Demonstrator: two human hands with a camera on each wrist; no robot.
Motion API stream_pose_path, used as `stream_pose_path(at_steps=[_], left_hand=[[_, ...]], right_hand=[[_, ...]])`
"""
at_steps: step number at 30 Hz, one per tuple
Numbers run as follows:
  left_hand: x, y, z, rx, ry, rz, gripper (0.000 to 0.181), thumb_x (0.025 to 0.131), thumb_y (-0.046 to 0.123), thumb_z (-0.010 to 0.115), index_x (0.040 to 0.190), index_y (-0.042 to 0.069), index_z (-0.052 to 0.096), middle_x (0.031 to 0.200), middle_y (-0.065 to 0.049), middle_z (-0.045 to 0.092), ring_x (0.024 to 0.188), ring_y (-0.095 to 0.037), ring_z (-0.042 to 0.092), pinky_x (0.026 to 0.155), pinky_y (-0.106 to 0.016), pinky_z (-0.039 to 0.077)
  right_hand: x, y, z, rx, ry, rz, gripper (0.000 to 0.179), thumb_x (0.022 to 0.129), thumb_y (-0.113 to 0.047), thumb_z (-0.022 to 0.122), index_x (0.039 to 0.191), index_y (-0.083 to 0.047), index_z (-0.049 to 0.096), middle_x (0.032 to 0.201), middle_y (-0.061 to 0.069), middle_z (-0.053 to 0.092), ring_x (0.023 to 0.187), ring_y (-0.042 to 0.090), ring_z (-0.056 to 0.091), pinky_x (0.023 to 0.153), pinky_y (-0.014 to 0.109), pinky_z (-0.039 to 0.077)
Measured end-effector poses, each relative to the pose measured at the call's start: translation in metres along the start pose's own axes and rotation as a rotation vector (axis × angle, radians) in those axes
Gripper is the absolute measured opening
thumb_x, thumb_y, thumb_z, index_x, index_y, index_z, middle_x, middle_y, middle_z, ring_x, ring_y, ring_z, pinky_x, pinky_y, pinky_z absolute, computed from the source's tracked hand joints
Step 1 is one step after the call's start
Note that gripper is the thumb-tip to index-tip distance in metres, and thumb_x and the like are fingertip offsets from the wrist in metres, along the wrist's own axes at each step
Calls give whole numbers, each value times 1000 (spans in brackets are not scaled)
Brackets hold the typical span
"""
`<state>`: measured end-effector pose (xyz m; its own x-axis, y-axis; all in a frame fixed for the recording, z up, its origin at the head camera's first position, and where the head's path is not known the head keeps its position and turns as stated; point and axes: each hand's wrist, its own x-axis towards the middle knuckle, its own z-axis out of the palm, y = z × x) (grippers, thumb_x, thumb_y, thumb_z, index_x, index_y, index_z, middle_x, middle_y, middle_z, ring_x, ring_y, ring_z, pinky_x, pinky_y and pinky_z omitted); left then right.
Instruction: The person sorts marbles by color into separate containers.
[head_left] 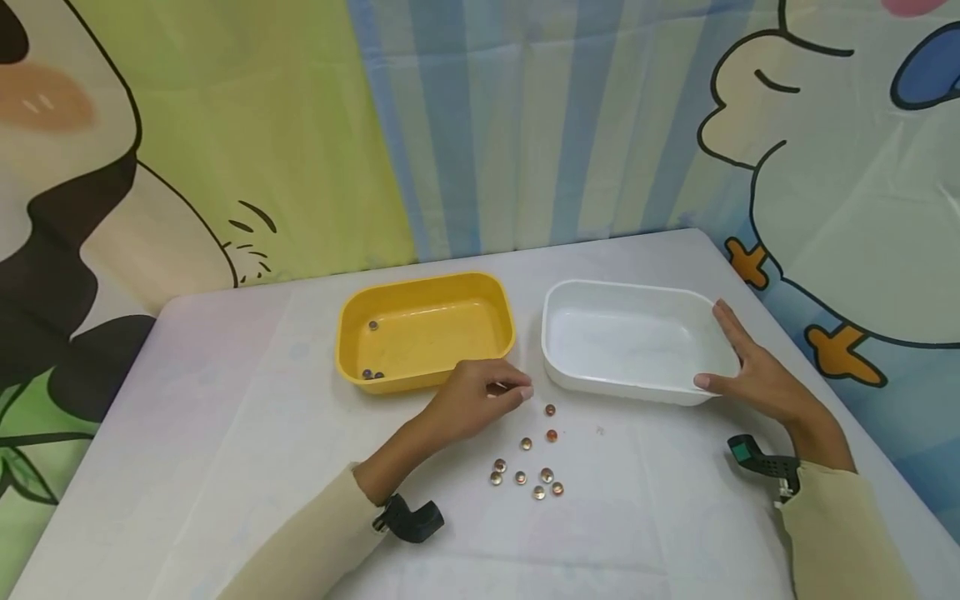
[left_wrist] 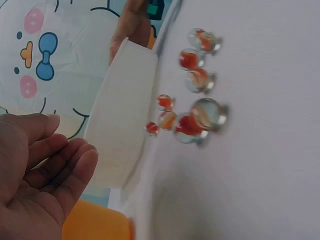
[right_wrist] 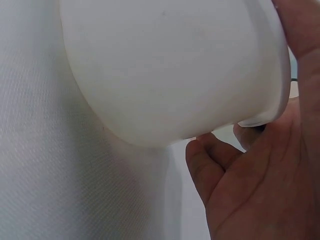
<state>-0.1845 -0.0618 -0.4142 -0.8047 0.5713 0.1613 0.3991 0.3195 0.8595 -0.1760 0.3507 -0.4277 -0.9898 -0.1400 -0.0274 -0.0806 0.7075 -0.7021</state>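
Note:
My right hand [head_left: 765, 379] holds the right end of a white plastic tray [head_left: 630, 337], thumb on its near rim and fingers around the far corner. Close up in the right wrist view, several fingertips [right_wrist: 202, 162] rest against the tray's outer wall. My left hand [head_left: 477, 400] hovers by the near right corner of a yellow tray [head_left: 427, 323], fingers loosely bent. Nothing shows between its fingers in the left wrist view. Several glass marbles [head_left: 546, 475] with red-orange swirls lie on the table in front of the trays. Three small dark-looking marbles [head_left: 372, 325] sit inside the yellow tray.
A white cloth [head_left: 247, 433] covers the table under both trays. Behind it hangs a printed curtain [head_left: 525, 125] with stripes and cartoon animals. Each wrist wears a black strap device [head_left: 411, 521].

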Motion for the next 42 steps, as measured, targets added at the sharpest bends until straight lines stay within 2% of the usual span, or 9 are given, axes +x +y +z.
stream_pose_path(at_steps=[8, 13, 19, 26, 31, 34, 42], left_hand=[[-50, -21, -2, 32, -81, -20, 17, 88, 15, 73, 102, 5, 73, 92, 8, 68, 86, -7, 62, 77, -25, 53], [-69, -28, 2, 32, -118, 4, 26, 86, 22, 77, 104, 5, 72, 95, 4, 68, 85, -9, 62, 77, -24, 52], [-72, -27, 8, 50, -129, 37, 30, 83, 20, 79, 107, 4, 72, 97, 3, 67, 87, -9, 62, 77, -23, 52], [-70, -24, 13, 106, -146, 26, 26, 83, 14, 79, 106, 4, 72, 98, 5, 66, 89, -6, 61, 79, -21, 51], [-71, -21, 14, 165, -162, 44, 26, 84, 13, 78, 108, 3, 72, 99, 5, 65, 92, -5, 60, 81, -21, 50], [-73, -20, 14, 214, -160, 62, 25, 85, 14, 77, 108, 4, 73, 100, 6, 65, 93, -4, 59, 82, -20, 49], [-75, -18, 15, 268, -154, 63, 21, 89, 13, 72, 108, 5, 73, 102, 7, 64, 96, -3, 58, 84, -21, 49]], right_hand=[[-1, 0, 1, -23, 24, -24, 116, 78, -30, 80, 155, -28, -7, 159, -6, -20, 142, 45, -14, 94, 77, -3], [-2, 1, -1, 0, 22, -28, 115, 80, -26, 79, 154, -28, -8, 159, -5, -18, 143, 42, -13, 97, 76, 0], [-5, 5, -3, 42, 1, -32, 114, 80, -22, 78, 154, -29, -8, 159, -7, -18, 142, 42, -13, 95, 77, 4], [-7, 3, -5, 46, -22, -37, 116, 79, -24, 79, 154, -31, -10, 157, -13, -19, 143, 39, -14, 96, 77, 2], [-7, 2, -5, 49, -34, -41, 117, 79, -25, 79, 153, -34, -11, 157, -11, -19, 142, 39, -16, 95, 77, -1], [-6, 2, -4, 54, -38, -33, 117, 79, -25, 80, 152, -38, -11, 158, -10, -20, 142, 41, -15, 93, 78, 0], [-4, 2, -4, 71, -47, -31, 116, 81, -21, 79, 153, -34, -12, 159, -5, -19, 142, 45, -11, 94, 79, 7]])
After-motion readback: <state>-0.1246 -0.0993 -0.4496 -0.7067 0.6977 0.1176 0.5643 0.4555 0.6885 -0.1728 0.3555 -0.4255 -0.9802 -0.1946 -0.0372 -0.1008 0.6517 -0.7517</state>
